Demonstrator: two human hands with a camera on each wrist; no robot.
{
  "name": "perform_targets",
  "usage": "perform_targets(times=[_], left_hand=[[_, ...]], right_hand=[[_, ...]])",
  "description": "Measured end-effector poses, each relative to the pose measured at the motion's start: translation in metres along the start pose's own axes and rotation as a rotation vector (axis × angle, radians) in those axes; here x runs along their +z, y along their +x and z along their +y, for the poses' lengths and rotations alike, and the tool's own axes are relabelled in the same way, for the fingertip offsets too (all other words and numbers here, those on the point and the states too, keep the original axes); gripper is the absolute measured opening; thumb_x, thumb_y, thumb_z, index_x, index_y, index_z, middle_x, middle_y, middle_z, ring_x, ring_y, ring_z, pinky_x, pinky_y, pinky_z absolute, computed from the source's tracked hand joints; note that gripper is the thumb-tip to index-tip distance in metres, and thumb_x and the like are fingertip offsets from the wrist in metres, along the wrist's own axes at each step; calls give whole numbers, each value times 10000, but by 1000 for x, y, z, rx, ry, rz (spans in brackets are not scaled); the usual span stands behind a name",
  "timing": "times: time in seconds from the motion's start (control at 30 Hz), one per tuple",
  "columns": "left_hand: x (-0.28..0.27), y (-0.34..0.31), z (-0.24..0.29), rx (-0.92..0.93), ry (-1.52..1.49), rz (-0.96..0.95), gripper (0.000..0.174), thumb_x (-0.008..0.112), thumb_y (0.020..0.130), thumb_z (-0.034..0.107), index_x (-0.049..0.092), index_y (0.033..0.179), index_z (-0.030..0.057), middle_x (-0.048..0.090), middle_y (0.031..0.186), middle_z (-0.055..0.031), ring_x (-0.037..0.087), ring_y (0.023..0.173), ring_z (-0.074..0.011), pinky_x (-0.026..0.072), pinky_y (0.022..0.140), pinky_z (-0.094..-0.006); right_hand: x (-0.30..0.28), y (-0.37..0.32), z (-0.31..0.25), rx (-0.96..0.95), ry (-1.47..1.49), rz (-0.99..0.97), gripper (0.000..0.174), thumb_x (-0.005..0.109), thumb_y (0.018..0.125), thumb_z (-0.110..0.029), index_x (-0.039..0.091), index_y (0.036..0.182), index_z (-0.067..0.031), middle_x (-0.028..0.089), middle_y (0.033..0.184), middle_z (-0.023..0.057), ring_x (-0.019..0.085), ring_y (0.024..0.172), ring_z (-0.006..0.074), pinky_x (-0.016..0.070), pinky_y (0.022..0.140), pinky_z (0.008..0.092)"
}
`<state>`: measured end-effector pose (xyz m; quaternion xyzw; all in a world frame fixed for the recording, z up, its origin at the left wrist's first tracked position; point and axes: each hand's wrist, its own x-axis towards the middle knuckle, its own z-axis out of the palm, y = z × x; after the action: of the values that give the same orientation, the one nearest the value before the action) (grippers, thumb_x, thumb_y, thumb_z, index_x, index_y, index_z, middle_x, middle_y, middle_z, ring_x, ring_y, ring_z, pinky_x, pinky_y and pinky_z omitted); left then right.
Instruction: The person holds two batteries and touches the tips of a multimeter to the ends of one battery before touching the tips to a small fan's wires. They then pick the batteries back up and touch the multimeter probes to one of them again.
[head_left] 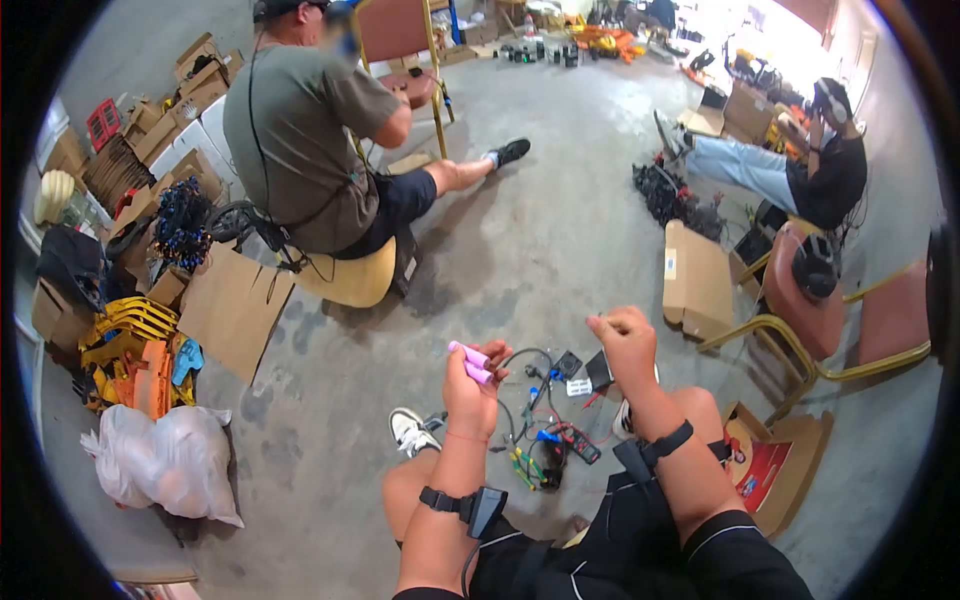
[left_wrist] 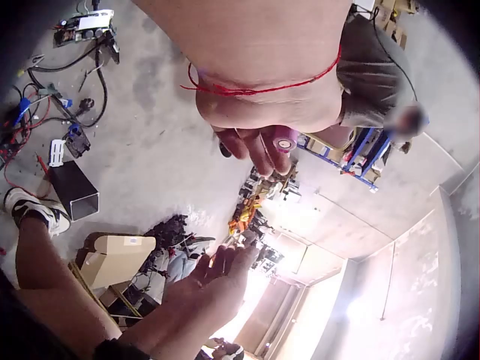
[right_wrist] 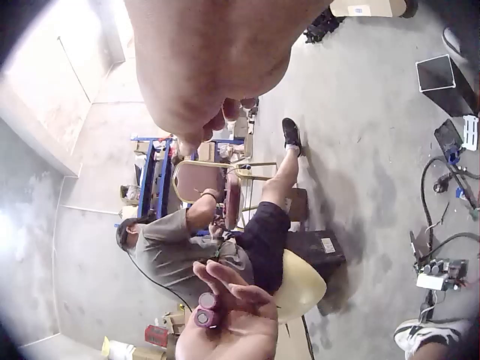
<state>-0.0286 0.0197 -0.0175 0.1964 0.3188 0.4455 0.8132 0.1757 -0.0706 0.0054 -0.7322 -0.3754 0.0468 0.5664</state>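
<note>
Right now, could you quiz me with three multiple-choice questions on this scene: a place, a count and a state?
1. Where are the pink cylindrical battery cells? A. on the concrete floor; B. in the left hand; C. on a chair.
2. How many pink cells are there? A. one; B. four; C. two.
3. How is the right hand? A. raised, apart from the cells; B. flat on the floor; C. gripping the cells.
Answers: B, the left hand's fingers curl round them; C, two round ends show in the right wrist view; A, it is up in the air beside them, not touching.
</note>
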Motion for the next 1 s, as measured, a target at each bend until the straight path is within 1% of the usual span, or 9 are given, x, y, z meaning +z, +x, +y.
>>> perform_targets(times=[0.27,0.4,0.5,0.63,0.67,0.8,0.87,0.9,1.0], left_hand=[[-10,-7,14,17,-19,-44,327,360,996,363,508,962,74,678,1009,-150,654,936,-270,489,695,-319],[-14,-8,20,32,-28,-23,329,363,994,372,517,957,83,687,992,-135,658,940,-257,470,693,-323],[-19,-7,25,43,-20,-26,327,363,993,378,515,962,91,688,992,-129,659,947,-255,461,697,-325],[-27,-1,28,67,-52,-15,298,391,987,391,492,958,112,681,988,-143,651,927,-280,459,688,-341],[-26,-3,30,62,-47,-8,296,389,988,393,490,953,117,685,982,-141,653,922,-271,455,684,-336],[-29,0,30,51,-41,5,299,392,987,397,489,958,116,687,983,-140,657,913,-263,452,676,-331],[-32,4,28,72,-17,-13,299,395,985,396,489,957,114,690,981,-141,660,909,-258,458,677,-329],[-32,5,27,70,-16,-19,299,395,985,396,489,957,114,690,981,-141,660,909,-258,458,677,-329],[-29,6,26,67,-18,-15,290,392,985,382,493,954,112,690,988,-144,663,904,-257,464,670,-319]], right_hand=[[17,6,0,-161,-129,111,432,784,728,-109,412,533,-10,420,598,82,424,587,226,342,539,368],[39,38,-1,-292,-201,129,449,756,767,-154,410,520,-10,453,611,100,448,591,257,340,531,389],[56,73,2,-248,-378,86,399,703,815,-190,458,554,-11,500,656,114,502,628,303,384,560,419],[67,119,13,-310,-647,27,233,672,840,-235,552,817,-36,558,872,150,561,833,355,462,716,435],[67,128,16,-305,-733,-8,244,674,838,-247,578,939,-47,574,969,168,573,916,360,478,777,426],[58,133,18,-517,-1050,134,381,694,821,-278,571,1114,-67,541,1173,200,538,1079,354,476,839,411],[41,130,-10,-189,-1021,-202,472,704,800,-229,541,1216,-75,488,1290,205,485,1189,335,460,899,412],[34,131,-24,-187,-1024,-195,472,704,800,-229,541,1216,-75,488,1290,205,485,1189,335,460,899,412],[14,129,-35,231,-1092,-588,452,658,758,-122,549,1193,-65,491,1240,213,486,1152,366,442,915,455]])
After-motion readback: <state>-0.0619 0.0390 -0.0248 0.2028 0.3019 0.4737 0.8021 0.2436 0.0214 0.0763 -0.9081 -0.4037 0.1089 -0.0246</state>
